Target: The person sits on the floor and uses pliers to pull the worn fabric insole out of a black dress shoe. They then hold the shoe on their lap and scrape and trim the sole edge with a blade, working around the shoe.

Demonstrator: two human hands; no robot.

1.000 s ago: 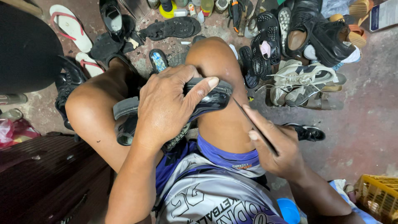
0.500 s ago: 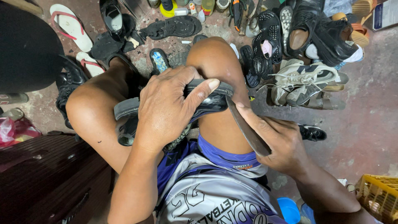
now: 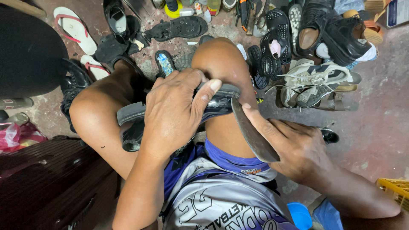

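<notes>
A black shoe [image 3: 219, 102] lies sole-up across my thighs, between my two bare knees. My left hand [image 3: 172, 113] presses down on it, fingers wrapped over the sole with the thumb near the toe end. In my right hand [image 3: 294, 145] I grip a broad flat metal blade [image 3: 251, 132]. Its tip touches the edge of the shoe's sole beside my right knee, and my index finger lies along the blade's back.
A heap of shoes, sandals [image 3: 277, 42] and a white sneaker [image 3: 315, 81] covers the concrete floor ahead. Flip-flops [image 3: 74, 27] lie at the upper left. A dark ribbed case [image 3: 51, 183] sits at my left, a yellow crate [image 3: 394, 191] at the right edge.
The blade in my right hand has turned from edge-on to showing its flat side and has moved up against the sole's edge. My left hand keeps its hold.
</notes>
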